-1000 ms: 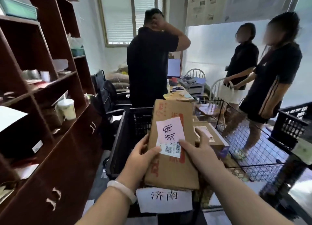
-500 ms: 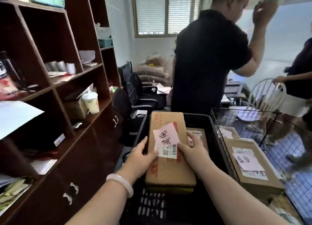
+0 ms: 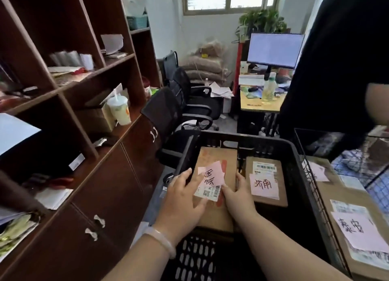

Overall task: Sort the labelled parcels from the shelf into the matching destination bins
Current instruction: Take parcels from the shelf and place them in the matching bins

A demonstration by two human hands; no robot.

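Note:
A long brown cardboard parcel (image 3: 216, 160) with a pink handwritten label and a barcode sticker lies low inside the black plastic bin (image 3: 294, 167). My left hand (image 3: 185, 198) grips its left edge and my right hand (image 3: 240, 196) grips its right edge. Beside it in the same bin lies a smaller parcel (image 3: 265, 181) with a matching pink label. To the right, a wire bin (image 3: 315, 188) holds another labelled parcel (image 3: 357, 224). The dark wooden shelf (image 3: 69, 87) stands to my left.
A person in a black shirt (image 3: 336, 59) stands close behind the bins at the right. Black office chairs (image 3: 189, 103) crowd the gap between shelf and bins. A desk with a monitor (image 3: 274, 50) is at the back. A lidded drink cup (image 3: 119, 110) sits on the shelf ledge.
Both hands have lowered the long parcel from above the bin's rim down into the black bin beside the smaller parcel. My view has swung left and downward.

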